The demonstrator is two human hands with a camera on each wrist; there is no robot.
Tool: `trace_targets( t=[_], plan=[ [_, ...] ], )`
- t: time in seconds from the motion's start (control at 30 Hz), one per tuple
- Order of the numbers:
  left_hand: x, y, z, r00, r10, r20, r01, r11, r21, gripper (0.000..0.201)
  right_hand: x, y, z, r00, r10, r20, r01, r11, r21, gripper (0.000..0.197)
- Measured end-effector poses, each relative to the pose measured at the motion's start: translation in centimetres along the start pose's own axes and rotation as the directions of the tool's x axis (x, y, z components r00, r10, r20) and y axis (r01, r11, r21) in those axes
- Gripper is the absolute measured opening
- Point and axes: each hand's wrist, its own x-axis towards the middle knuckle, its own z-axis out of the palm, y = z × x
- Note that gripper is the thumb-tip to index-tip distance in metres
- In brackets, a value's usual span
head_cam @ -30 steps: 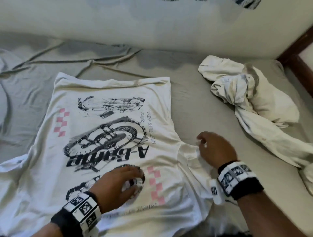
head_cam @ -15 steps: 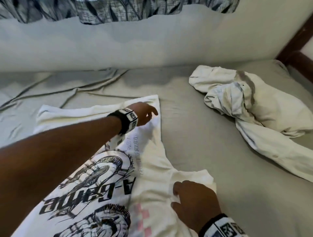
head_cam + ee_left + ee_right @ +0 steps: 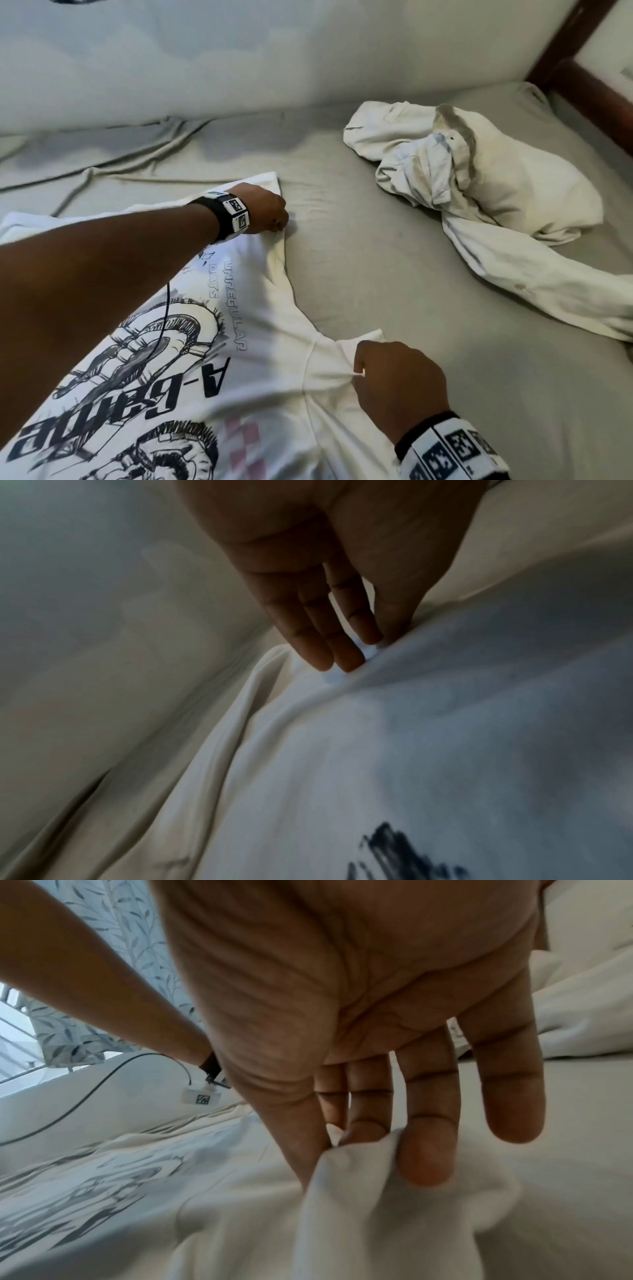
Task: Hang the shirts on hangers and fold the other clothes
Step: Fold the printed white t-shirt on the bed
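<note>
Left hand (image 3: 263, 212) apparently pinching printed T-shirt (image 3: 267, 342) hem, right hand (image 3: 397, 387) pinching sleeve, grey bedsheet (image 3: 376, 274)

printed T-shirt (image 3: 274, 342) cut off below, left wrist view blurred

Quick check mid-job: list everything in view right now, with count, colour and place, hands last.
printed T-shirt: one, white with black graphic and pink checks, spread flat on the near left of the bed.
crumpled garment: one, off-white, bunched at the far right of the bed, apart from the T-shirt.
bed sheet: one, grey, under both garments.
bed frame: one, dark brown wood, far right corner.
curtain: one, white with grey leaf print, far left in the right wrist view.
left hand: pinches the T-shirt's far right corner.
right hand: pinches the T-shirt's right sleeve.
</note>
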Motion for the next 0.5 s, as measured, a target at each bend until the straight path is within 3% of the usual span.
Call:
trace_targets(
  t=[0.17,0.23,0.3,0.5],
  plan=[
    [0.3,-0.3,-1.4,0.993,-0.063,-0.096,0.064,0.998,0.007,0.013,0.2,2.0,-1.6,0.997,0.065,-0.040,-0.064,0.997,0.043,0.010],
    [0.7,-0.5,-2.0,0.979,-0.128,-0.159,0.126,0.992,-0.021,0.013,0.1,2.8,-2.1,0.994,0.072,-0.085,-0.071,0.997,0.017,0.033],
    [1.2,-0.5,-2.0,0.969,-0.175,-0.174,0.172,0.985,-0.032,0.011,-0.1,3.8,-2.3,0.996,0.085,-0.033,-0.085,0.996,-0.008,0.037],
    [3.4,0.1,-0.5,0.952,-0.281,-0.120,0.280,0.960,-0.023,0.011,-1.0,9.7,-3.5,0.973,0.177,0.148,-0.183,0.983,0.029,0.016]
  ],
)
